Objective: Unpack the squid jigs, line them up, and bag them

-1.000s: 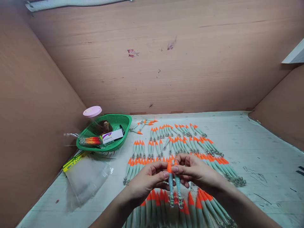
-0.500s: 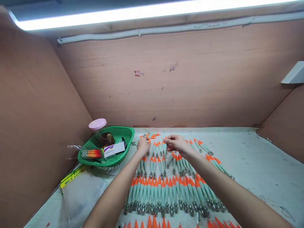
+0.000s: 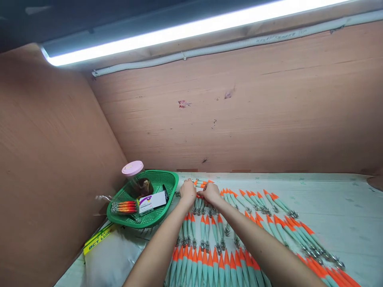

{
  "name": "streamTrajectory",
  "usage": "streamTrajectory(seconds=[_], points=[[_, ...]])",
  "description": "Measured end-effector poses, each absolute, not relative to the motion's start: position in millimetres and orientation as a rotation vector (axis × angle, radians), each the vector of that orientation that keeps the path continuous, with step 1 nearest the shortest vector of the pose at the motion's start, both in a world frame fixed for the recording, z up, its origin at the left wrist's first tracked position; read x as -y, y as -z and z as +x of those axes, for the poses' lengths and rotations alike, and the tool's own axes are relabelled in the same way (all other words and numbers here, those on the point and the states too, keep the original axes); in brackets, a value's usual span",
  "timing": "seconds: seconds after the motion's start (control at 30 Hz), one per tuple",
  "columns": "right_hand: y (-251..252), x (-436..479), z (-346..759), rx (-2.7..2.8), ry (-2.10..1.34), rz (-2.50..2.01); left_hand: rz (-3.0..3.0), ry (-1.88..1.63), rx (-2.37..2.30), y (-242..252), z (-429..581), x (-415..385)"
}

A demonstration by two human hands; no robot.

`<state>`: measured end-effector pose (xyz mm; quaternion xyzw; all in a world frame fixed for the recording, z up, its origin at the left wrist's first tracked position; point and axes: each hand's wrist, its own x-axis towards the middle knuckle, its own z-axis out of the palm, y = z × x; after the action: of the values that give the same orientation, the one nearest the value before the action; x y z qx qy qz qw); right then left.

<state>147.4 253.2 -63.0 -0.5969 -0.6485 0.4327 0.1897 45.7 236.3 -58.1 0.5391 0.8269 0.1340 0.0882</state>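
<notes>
Rows of pale green squid lures with orange tips (image 3: pixel 209 265) and metal hook crowns lie on the white-covered table. At the far end of the rows, my left hand (image 3: pixel 188 191) is bent over the lures beside the green basket, its fingertips largely hidden. Close to its right, my right hand (image 3: pixel 210 193) reaches in with fingers curled at the orange tips of the back row. What either hand grips is too small to make out. Just behind the hands, a few lures (image 3: pixel 202 184) lie sideways.
The green basket (image 3: pixel 161 217) at left holds a pink-lidded jar (image 3: pixel 133 169), a small white box (image 3: pixel 152 202), a black pen and a packet of red-orange lures (image 3: pixel 124 207). Plastic bags (image 3: pixel 110 255) lie below it. Wooden walls (image 3: pixel 239 131) enclose the table.
The view has tilted and shifted, so things appear lower and rightward. My right hand has moved left, closer to my left hand, over the back row.
</notes>
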Motion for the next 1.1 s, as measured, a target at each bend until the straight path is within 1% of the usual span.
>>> streamTrajectory(seconds=[0.2,0.47,0.57,0.67,0.77,0.87,0.9,0.97,1.1], points=[[63,-229,193,1.863,-1.143,-1.528,1.543,-0.348,-2.462,59,43,-248],[70,-222,236,1.811,-1.13,-1.461,1.393,-0.45,-2.392,50,35,-247],[73,-221,237,1.85,-1.111,-1.437,1.355,-0.62,-2.353,46,37,-245],[70,-222,235,1.935,-1.032,-1.407,1.335,-0.861,-2.223,36,40,-233],[64,-227,218,2.088,-0.916,-1.32,1.316,-1.07,-2.003,18,36,-197],[62,-236,183,2.273,-0.803,-1.239,1.244,-1.275,-1.755,2,23,-144],[63,-239,169,2.328,-0.768,-1.23,1.072,-1.45,-1.539,-2,19,-126],[65,-242,140,2.421,-0.705,-1.231,0.798,-1.614,-1.293,-5,12,-93],[70,-240,101,2.522,-0.629,-1.239,0.483,-1.69,-1.099,0,15,-54]])
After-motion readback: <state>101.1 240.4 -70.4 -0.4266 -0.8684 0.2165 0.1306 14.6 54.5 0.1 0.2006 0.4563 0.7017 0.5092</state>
